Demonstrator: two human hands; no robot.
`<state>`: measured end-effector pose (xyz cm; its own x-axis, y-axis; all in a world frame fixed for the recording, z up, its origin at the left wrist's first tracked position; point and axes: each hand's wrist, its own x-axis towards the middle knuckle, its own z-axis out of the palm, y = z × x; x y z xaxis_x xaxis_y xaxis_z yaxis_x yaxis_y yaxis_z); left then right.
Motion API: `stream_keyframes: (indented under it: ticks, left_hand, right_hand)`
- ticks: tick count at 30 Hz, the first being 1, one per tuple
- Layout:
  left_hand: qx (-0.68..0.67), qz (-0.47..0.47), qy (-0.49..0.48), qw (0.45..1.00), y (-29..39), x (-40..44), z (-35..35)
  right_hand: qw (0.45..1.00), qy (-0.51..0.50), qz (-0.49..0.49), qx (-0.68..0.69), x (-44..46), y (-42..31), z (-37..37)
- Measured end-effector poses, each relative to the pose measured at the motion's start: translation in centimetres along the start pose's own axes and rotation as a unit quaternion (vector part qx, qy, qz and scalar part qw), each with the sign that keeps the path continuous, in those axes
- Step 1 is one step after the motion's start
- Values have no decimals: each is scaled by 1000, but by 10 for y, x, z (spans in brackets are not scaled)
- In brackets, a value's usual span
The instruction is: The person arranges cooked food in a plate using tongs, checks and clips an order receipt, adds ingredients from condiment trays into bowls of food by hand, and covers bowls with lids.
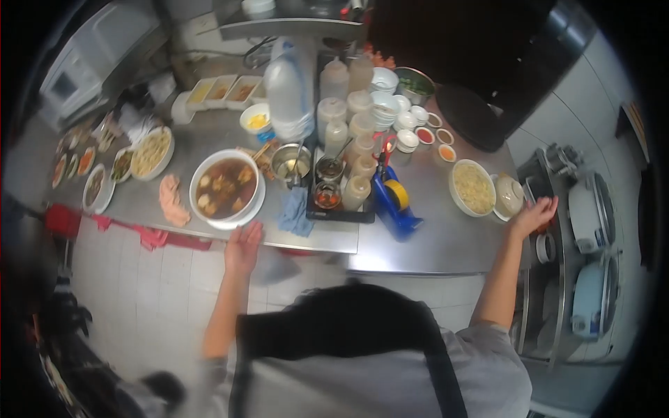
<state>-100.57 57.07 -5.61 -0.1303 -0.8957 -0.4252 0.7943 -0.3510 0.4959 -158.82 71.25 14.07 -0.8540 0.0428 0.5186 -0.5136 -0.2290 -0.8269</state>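
My left hand (245,244) is at the front edge of the steel counter (306,240), fingers extended, just below a white plate (244,221) that bears a large white bowl of dark soup (224,187). Nothing shows in that hand. Farther right, my right hand (535,214) is spread beside a small lidded pot (509,195) on a white saucer; whether it touches the pot I cannot tell. Left of the pot is a bowl of pale food (472,187). A blue tape dispenser (397,209) lies near the counter's middle.
Squeeze bottles (357,188) fill a black tray (341,216). A blue cloth (296,211), an orange cloth (173,200) and a metal pot (291,164) are nearby. Bowls stand at far left, stacked white bowls (385,108) at the back, and a shelf with rice cookers (591,212) at right.
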Motion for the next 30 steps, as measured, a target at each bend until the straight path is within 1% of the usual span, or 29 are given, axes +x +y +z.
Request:
stream_keyframes:
  ticks: [1,2,4,8,10,11,12,14,16,19,21,22,23,24,25,26,28,30]
  left_hand:
    - [-21,-5,-7,1000,0,5,-5]
    - [-13,2,1,1000,0,8,-9]
    - [2,22,21,1000,-1,12,-16]
    - [70,38,71,994,-2,0,2]
    - [95,43,113,988,-3,-1,11]
    - [99,49,124,986,-5,-1,13]
    - [102,55,135,984,-6,-2,14]
    - [108,68,164,978,-9,-2,20]
    - [111,81,201,970,-13,-1,27]
    - [113,95,245,958,-15,7,25]
    - [116,105,262,952,-16,7,25]
    - [114,108,272,949,-15,8,20]
    - [113,109,281,947,-13,13,12]
    - [111,110,289,944,-11,16,7]
    - [121,108,290,943,-9,17,2]
    - [130,107,289,942,-8,18,-3]
    - [141,107,293,940,-11,20,-2]
    - [146,110,302,936,-11,17,8]
  right_hand:
    - [1000,-17,-22,11,1,-13,11]
    - [998,-36,-44,21,0,-25,23]
    - [989,-70,-130,-32,-6,-33,52]
    - [944,-155,-287,-47,-23,-26,124]
    - [931,-232,-279,-35,-29,-4,165]
    - [918,-291,-262,-65,-31,16,187]
    - [900,-350,-243,-94,-35,42,210]
    - [846,-468,-242,-86,-48,98,258]
    - [811,-554,-179,-56,-68,127,297]
    - [759,-595,-238,-115,-97,168,345]
    - [697,-645,-235,-209,-105,192,369]
    - [662,-666,-229,-257,-106,192,378]
    - [612,-703,-237,-275,-95,194,391]
    - [665,-680,-202,-233,-81,188,396]
    - [688,-659,-168,-252,-61,165,400]
    - [728,-635,-136,-218,-44,145,397]
    - [705,-672,-106,-199,-21,139,405]
    - [644,-737,-93,-182,-19,144,408]
